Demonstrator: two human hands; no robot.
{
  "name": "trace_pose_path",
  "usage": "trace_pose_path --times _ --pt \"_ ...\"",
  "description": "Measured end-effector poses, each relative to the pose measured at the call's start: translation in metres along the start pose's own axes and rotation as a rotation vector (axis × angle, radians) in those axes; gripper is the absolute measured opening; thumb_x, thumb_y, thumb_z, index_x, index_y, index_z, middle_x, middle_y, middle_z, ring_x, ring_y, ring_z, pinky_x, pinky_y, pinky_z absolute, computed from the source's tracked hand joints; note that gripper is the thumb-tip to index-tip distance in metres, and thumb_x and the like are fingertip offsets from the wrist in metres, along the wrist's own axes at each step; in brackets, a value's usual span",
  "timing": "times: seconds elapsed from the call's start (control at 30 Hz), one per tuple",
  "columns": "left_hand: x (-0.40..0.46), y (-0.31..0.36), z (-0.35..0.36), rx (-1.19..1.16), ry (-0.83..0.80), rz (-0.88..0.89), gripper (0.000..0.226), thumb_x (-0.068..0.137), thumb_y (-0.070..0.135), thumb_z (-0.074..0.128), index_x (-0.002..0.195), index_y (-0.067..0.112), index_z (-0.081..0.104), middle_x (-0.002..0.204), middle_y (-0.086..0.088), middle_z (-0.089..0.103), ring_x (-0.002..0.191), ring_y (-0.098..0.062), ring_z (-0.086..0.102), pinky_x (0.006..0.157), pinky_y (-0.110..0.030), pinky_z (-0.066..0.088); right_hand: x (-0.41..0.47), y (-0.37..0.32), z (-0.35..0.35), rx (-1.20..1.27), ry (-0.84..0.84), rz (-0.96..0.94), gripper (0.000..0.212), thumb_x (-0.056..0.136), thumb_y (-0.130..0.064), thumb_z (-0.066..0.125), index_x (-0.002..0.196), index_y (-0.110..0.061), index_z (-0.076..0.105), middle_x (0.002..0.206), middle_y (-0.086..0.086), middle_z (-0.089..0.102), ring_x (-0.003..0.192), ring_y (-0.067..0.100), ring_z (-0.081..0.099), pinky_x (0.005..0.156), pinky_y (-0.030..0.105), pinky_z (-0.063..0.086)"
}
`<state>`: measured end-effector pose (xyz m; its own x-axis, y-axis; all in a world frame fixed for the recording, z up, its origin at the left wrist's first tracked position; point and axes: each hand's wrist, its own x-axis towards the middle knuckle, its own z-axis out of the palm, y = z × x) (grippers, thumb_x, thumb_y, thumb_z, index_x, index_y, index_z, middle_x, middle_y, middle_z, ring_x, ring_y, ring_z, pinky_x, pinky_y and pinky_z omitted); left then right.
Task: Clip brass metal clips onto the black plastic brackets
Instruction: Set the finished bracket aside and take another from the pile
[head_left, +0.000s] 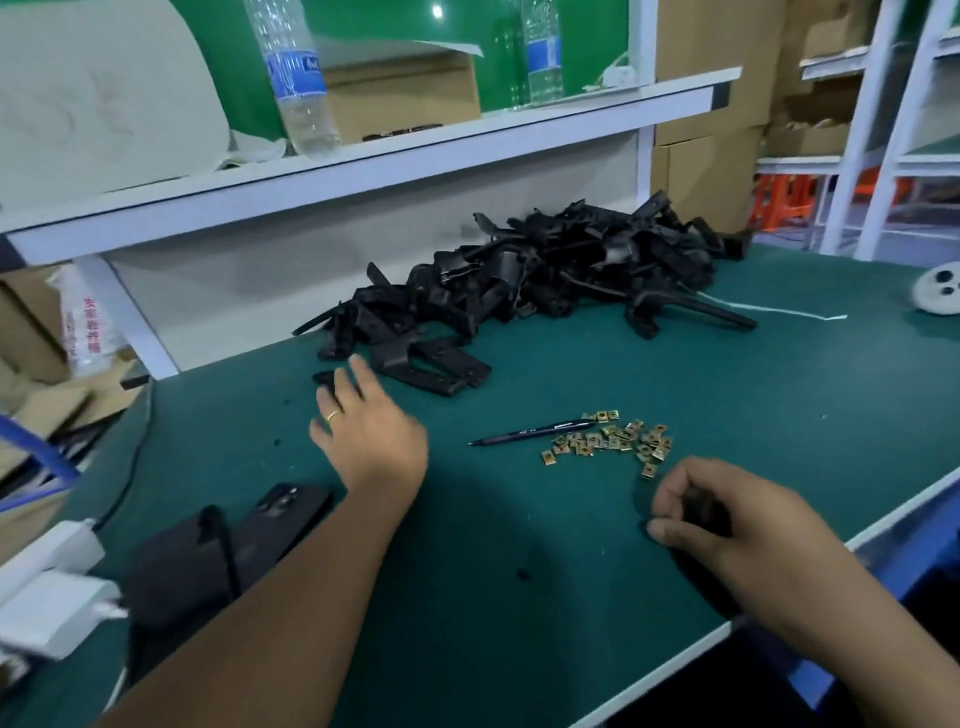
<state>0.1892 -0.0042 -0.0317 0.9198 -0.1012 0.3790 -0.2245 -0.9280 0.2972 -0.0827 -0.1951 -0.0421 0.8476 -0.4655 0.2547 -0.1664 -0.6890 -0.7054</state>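
The left hand (371, 434), a ring on one finger, reaches up the middle left of the frame with its fingers straight and spread, palm down. Its fingertips lie at a small black piece (324, 378) on the green table (545, 519), just short of the nearest flat brackets (434, 366); whether they touch the piece is hard to tell.

The right hand (727, 514) sits at the lower right, near the table's front edge, with its fingers curled round a dark part (701, 512), mostly hidden in the grip and blurred.

Just above the right hand lies a loose scatter of small brass clips (610, 440), flat on the table. A black pen (532, 431) lies touching the scatter's left side, pointing left.

Further up, in the middle of the frame, a big heap of black brackets (545, 270) stretches from the near flat ones up toward the right, against the back panel under a white shelf (363, 166).

At the lower left, beside the left forearm, lie a dark phone (288, 512), a black pouch (176, 577) and a white charger block (52, 597). On the shelf stand two clear water bottles (298, 78), and cardboard boxes (696, 104) stack at the upper right.
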Motion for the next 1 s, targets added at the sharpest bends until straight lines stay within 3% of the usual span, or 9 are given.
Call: trace_pose_path --times 0.1,0.23,0.3,0.4,0.5,0.63,0.77,0.9,1.0 --pt "0.001 -0.008 0.003 -0.05 -0.054 -0.081 0.061 0.095 0.015 0.058 0.152 0.003 0.04 0.142 -0.023 0.051 0.131 -0.043 0.044 0.106 -0.052 0.038 0.001 0.002 0.002 -0.009 0.016 -0.023 0.026 0.084 -0.028 0.082 0.09 -0.038 0.06 0.084 -0.02 0.064 0.079 0.006 0.058 0.063 0.024 0.04" --pt "-0.009 -0.006 0.004 0.154 0.092 0.149 0.032 0.092 0.014 0.062 0.119 -0.002 0.067 0.113 -0.027 0.058 0.11 -0.044 0.049 0.105 -0.051 0.037 0.001 0.003 0.004 -0.044 0.025 -0.045 0.023 0.086 -0.031 0.08 0.09 -0.036 0.058 0.089 -0.023 0.063 0.08 0.005 0.057 0.064 0.023 0.035" --pt "-0.005 -0.006 0.006 0.144 0.141 0.226 0.046 0.094 0.025 0.063 0.13 -0.004 0.063 0.133 -0.03 0.053 0.13 -0.047 0.041 0.119 -0.055 0.027 0.002 0.002 0.003 -0.057 0.034 -0.05 0.022 0.087 -0.033 0.079 0.089 -0.036 0.057 0.092 -0.025 0.062 0.081 0.004 0.056 0.065 0.024 0.034" --pt "0.012 -0.011 0.011 0.143 -0.055 0.153 0.068 0.098 0.043 0.05 0.157 0.013 0.036 0.165 -0.017 0.028 0.154 -0.039 0.016 0.126 -0.051 0.007 0.0 0.001 0.003 -0.077 0.05 -0.054 0.021 0.087 -0.036 0.077 0.09 -0.037 0.056 0.093 -0.025 0.06 0.081 0.003 0.056 0.067 0.025 0.033" --pt "0.02 -0.016 0.011 0.07 -0.168 0.054 0.061 0.098 0.048 0.047 0.153 0.024 0.043 0.154 -0.009 0.041 0.136 -0.041 0.039 0.111 -0.051 0.033 0.001 -0.001 0.003 -0.075 0.072 -0.042 0.02 0.086 -0.037 0.078 0.09 -0.036 0.058 0.091 -0.022 0.061 0.081 0.004 0.057 0.067 0.024 0.035" --pt "-0.005 -0.009 0.003 0.094 0.025 0.168 0.051 0.095 0.049 0.059 0.118 0.005 0.071 0.114 -0.019 0.058 0.105 -0.04 0.053 0.09 -0.047 0.047 0.003 -0.003 0.001 0.103 0.138 0.029 0.023 0.08 -0.029 0.086 0.087 -0.033 0.065 0.082 -0.019 0.068 0.076 0.005 0.063 0.065 0.017 0.043" --pt "-0.054 0.006 -0.013 0.097 0.073 0.237 0.064 0.087 0.072 0.053 0.069 0.011 0.06 0.08 -0.001 0.037 0.068 -0.022 0.044 0.063 -0.033 0.043 0.007 0.0 -0.004 0.331 0.212 0.095 0.028 0.071 -0.014 0.093 0.082 -0.029 0.072 0.077 -0.011 0.074 0.068 0.008 0.069 0.07 0.011 0.049" --pt "-0.072 0.01 -0.027 0.025 -0.114 0.25 0.052 0.087 0.072 0.052 0.065 0.027 0.041 0.083 0.003 0.032 0.054 -0.015 0.044 0.047 -0.026 0.028 0.008 0.002 -0.005 0.408 0.249 0.105 0.031 0.07 -0.009 0.092 0.081 -0.032 0.074 0.079 -0.007 0.076 0.067 0.012 0.071 0.071 0.017 0.055" --pt "-0.057 0.001 -0.041 0.01 -0.279 0.221 0.048 0.08 0.074 0.063 0.072 0.026 0.061 0.08 0.004 0.059 0.064 -0.014 0.057 0.053 -0.028 0.038 0.008 0.006 -0.004 0.412 0.261 0.108 0.035 0.072 -0.007 0.091 0.083 -0.036 0.075 0.08 -0.007 0.077 0.067 0.012 0.073 0.071 0.018 0.056"
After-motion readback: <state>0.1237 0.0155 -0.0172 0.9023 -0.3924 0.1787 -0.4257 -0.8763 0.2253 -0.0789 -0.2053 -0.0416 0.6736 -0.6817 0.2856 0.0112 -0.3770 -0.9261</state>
